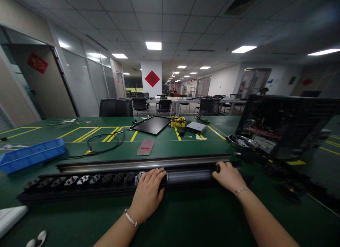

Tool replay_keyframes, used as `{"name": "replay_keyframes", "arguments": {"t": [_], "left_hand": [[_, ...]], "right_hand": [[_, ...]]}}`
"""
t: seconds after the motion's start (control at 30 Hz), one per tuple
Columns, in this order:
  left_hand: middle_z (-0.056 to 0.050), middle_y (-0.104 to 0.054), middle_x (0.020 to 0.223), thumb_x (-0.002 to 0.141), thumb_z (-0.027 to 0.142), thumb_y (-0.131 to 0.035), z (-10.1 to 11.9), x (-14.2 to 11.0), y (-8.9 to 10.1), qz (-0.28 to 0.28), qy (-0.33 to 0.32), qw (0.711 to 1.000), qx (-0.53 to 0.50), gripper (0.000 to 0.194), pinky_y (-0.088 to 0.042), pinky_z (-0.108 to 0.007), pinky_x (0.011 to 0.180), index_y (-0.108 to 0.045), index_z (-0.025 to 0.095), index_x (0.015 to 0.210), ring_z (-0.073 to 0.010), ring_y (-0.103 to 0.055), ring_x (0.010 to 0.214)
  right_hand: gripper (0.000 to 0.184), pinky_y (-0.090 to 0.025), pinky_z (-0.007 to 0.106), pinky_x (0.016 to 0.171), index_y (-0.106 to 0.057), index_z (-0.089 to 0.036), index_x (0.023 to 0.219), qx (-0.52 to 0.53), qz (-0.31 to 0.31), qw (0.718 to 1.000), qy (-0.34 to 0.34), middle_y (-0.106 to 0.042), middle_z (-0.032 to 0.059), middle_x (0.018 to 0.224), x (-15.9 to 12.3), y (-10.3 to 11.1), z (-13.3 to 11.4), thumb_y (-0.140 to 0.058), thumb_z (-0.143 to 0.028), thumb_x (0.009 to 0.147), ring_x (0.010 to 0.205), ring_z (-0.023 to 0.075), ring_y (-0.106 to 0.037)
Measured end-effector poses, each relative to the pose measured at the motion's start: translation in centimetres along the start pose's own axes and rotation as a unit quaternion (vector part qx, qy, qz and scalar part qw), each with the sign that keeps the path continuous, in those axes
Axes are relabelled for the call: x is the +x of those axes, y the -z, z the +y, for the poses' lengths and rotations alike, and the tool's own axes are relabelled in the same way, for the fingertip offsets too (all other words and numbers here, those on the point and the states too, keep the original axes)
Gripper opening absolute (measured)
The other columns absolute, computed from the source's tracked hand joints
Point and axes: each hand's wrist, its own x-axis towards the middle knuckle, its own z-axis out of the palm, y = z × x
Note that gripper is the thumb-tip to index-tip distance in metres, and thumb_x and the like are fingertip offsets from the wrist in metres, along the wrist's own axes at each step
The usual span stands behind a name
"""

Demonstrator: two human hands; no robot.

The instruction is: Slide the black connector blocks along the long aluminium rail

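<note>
A long black power strip point(117, 179) lies across the green table, its left half lined with several socket modules point(70, 181), some black and some pale. My left hand point(150, 185) is closed over its middle, fingers across the top and thumb on the near side. The right stretch of the strip shows a smooth grey channel point(190, 177). At that end, my right hand point(228, 176) pinches a small dark piece between thumb and fingers; its kind is unclear. Behind lies a long metal-and-black rail point(111, 166), parallel to the strip.
A blue bin point(33, 155) stands left, beside a looped black cable point(106, 144). Farther back lie a black panel point(152, 125), a yellow basket point(178, 122) and a grey box point(196, 127). At right are a metal bowl point(242, 141) and an opened computer case point(284, 126).
</note>
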Motion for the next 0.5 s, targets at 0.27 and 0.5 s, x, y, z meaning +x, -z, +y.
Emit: {"name": "replay_keyframes", "arguments": {"t": [0.27,0.5], "left_hand": [[-0.006,-0.050,0.130,0.076,0.013,-0.050,-0.01,0.00,0.04,0.006,-0.008,1.000,-0.006,0.051,-0.034,-0.043,0.099,-0.043,0.022,0.125,-0.0228,-0.043,0.119],[-0.005,-0.049,0.131,0.075,0.013,-0.050,-0.01,-0.11,-0.05,0.002,-0.003,1.000,0.001,0.052,-0.033,-0.044,0.099,-0.042,0.024,0.126,-0.0232,-0.043,0.119]], "right_hand": [[0.045,-0.040,0.041,0.083,-0.050,-0.018,0.118,0.010,0.008,1.000,0.002,-0.046,0.0144,0.121,0.02,0.11,0.24,-0.039,-0.032,0.075,0.107,0.0305,-0.050],[0.045,-0.040,0.039,0.083,-0.050,-0.019,0.118,0.009,0.014,1.000,0.004,-0.048,0.0138,0.120,0.13,0.01,0.37,-0.038,-0.025,0.075,0.105,0.0286,-0.051]]}}
